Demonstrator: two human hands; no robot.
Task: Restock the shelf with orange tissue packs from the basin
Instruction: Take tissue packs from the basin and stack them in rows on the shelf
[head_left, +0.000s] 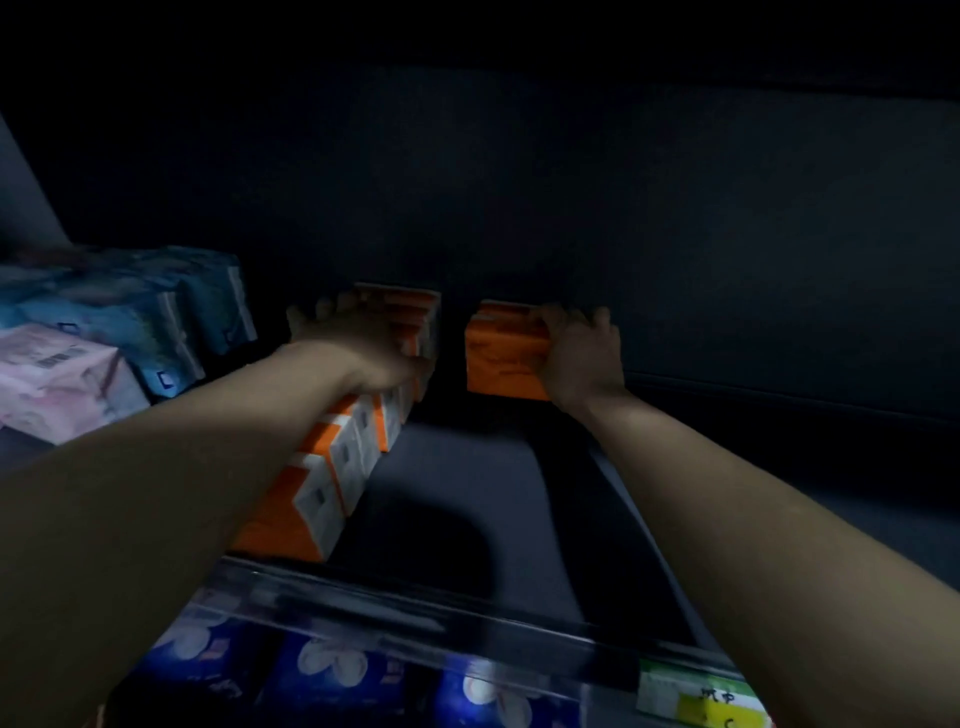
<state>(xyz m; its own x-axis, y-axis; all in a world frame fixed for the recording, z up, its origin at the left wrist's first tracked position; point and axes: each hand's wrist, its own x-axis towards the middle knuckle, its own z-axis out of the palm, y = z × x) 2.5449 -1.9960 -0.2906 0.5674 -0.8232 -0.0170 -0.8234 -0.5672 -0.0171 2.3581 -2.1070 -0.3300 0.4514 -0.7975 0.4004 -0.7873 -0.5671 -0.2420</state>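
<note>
Both arms reach deep into a dark shelf (457, 499). My left hand (358, 343) grips an orange tissue pack (415, 317) at the back, on top of a row of orange-and-white tissue packs (332, 478) that runs from the shelf front toward the rear. My right hand (582, 353) holds a second orange tissue pack (498, 353) against the back of the shelf, a small gap to the right of the row. The basin is out of view.
Blue tissue packs (171, 322) and a pink pack (57, 384) fill the shelf's left side. A clear plastic rail (415, 613) with a green and yellow price label (696, 696) edges the front. Dark blue packs (337, 675) sit on the shelf below.
</note>
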